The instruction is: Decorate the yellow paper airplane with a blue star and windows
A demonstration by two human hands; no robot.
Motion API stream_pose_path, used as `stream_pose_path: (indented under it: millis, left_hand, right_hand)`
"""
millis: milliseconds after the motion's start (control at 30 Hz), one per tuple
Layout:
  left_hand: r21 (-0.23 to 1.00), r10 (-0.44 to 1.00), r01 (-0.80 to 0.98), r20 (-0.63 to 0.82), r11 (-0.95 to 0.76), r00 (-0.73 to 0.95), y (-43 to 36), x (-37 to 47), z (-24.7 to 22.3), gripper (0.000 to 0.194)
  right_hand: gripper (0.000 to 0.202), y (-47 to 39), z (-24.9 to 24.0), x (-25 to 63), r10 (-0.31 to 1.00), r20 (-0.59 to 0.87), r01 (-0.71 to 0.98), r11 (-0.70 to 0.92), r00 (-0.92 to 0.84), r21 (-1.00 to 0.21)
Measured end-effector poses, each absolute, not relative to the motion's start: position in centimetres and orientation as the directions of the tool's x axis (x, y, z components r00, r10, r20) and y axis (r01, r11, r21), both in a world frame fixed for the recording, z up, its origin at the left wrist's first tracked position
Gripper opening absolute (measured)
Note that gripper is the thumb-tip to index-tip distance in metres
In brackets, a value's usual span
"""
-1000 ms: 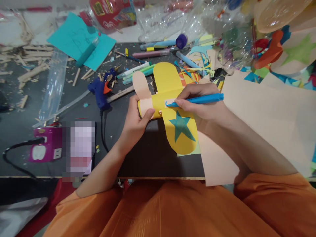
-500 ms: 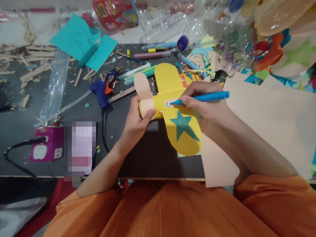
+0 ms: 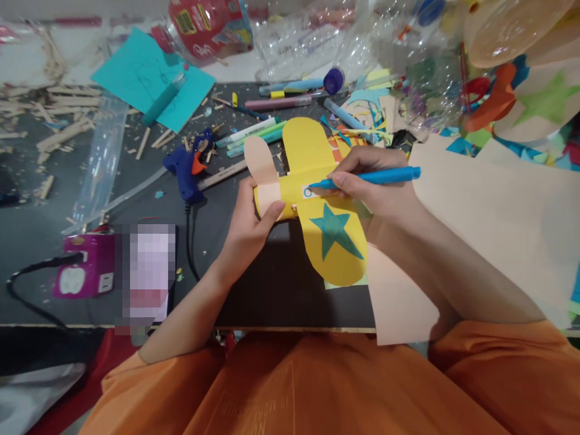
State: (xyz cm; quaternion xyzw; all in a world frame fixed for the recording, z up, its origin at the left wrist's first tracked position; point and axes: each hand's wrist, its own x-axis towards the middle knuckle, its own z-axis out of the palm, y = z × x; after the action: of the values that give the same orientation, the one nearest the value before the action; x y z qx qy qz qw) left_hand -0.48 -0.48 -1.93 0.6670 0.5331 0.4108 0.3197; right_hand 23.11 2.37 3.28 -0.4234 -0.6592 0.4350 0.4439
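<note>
A yellow paper airplane model point(image 3: 304, 145) with rounded wings lies across the middle, a blue-green star point(image 3: 334, 231) on its near wing. My left hand point(image 3: 254, 220) is closed around its tail end, thumb on top by the pale tail piece point(image 3: 261, 160). My right hand point(image 3: 374, 181) pinches a blue marker point(image 3: 392, 175), whose tip touches a small white label point(image 3: 305, 194) on the body. A blue round mark shows on that label. The fingers under the body are hidden.
A blue glue gun point(image 3: 185, 172) with its cable lies left of the model. Nearby are a purple power adapter point(image 3: 86, 266) and a phone point(image 3: 151, 272). Several markers point(image 3: 251, 130), wood scraps point(image 3: 67, 130), plastic bottles point(image 3: 211, 30) and pale paper sheets point(image 3: 489, 205) surround the work.
The marker tip has moved slightly up and left, and the open blue curve on the label is now a nearly closed ring. My left hand keeps its hold.
</note>
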Motion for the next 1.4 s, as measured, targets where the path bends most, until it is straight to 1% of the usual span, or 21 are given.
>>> stream_pose_path:
  millis: [100, 267, 500, 733, 967, 1133, 1300, 1400]
  left_hand:
    - [0.87, 0.974, 0.438, 0.205, -0.227, 0.098, -0.46, -0.54, -2.04, 0.058]
    - [0.87, 0.975, 0.439, 0.205, -0.223, 0.089, -0.47, -0.51, -2.19, 0.057]
    - [0.877, 0.976, 0.428, 0.195, -0.219, 0.101, -0.41, -0.58, -2.31, 0.06]
    - [0.866, 0.971, 0.44, 0.219, -0.237, 0.093, -0.43, -0.42, -2.19, 0.059]
    - [0.883, 0.975, 0.414, 0.199, -0.223, 0.101, -0.46, -0.42, -2.13, 0.058]
    - [0.875, 0.972, 0.423, 0.214, -0.236, 0.1, -0.47, -0.49, -2.24, 0.056]
    - [0.864, 0.97, 0.442, 0.218, -0.241, 0.103, -0.49, -0.57, -2.41, 0.057]
    - [0.863, 0.97, 0.442, 0.221, -0.244, 0.104, -0.5, -0.6, -2.5, 0.058]
  right_hand:
    - [0.019, 2.37, 3.36, 23.17, 0.949, 0.198, 0.198, 0.249, -0.244, -0.948]
    - [0.023, 2.41, 3.52, 23.15, 0.939, 0.199, 0.236, 0.268, -0.279, -0.934]
    - [0.026, 2.3, 3.32, 23.13, 0.93, 0.172, 0.245, 0.259, -0.326, -0.934]
    - [0.021, 2.17, 3.5, 23.18, 0.916, 0.2, 0.215, 0.285, -0.348, -0.934]
    - [0.021, 2.31, 3.44, 23.26, 0.921, 0.158, 0.231, 0.251, -0.357, -0.94]
    - [0.023, 2.46, 3.49, 23.18, 0.931, 0.148, 0.24, 0.236, -0.333, -0.942]
    - [0.022, 2.5, 3.44, 23.27, 0.941, 0.172, 0.241, 0.246, -0.291, -0.939]
    - [0.027, 2.43, 3.45, 23.35, 0.939, 0.182, 0.257, 0.26, -0.292, -0.931]
